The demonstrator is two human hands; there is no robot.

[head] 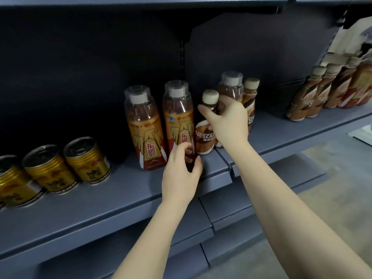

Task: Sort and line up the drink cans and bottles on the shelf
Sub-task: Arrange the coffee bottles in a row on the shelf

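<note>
Two tall orange energy-drink bottles stand side by side on the blue-grey shelf (112, 200): one (143, 127) on the left, one (178, 117) on the right. My left hand (181, 170) grips the base of the right one. A small brown Nescafe bottle (205, 135) stands just right of it, and my right hand (225, 121) wraps around its neck and shoulder. Behind my right hand stand another tall bottle (231, 85) and a second Nescafe bottle (250, 97). Three gold cans (86, 160) form a row at the left.
A row of several Nescafe bottles (314, 97) leans on the neighbouring shelf section at the right. A dark back panel (80, 77) and a divider (231, 43) rise behind the bottles. Lower shelves (225, 204) and a grey floor lie below.
</note>
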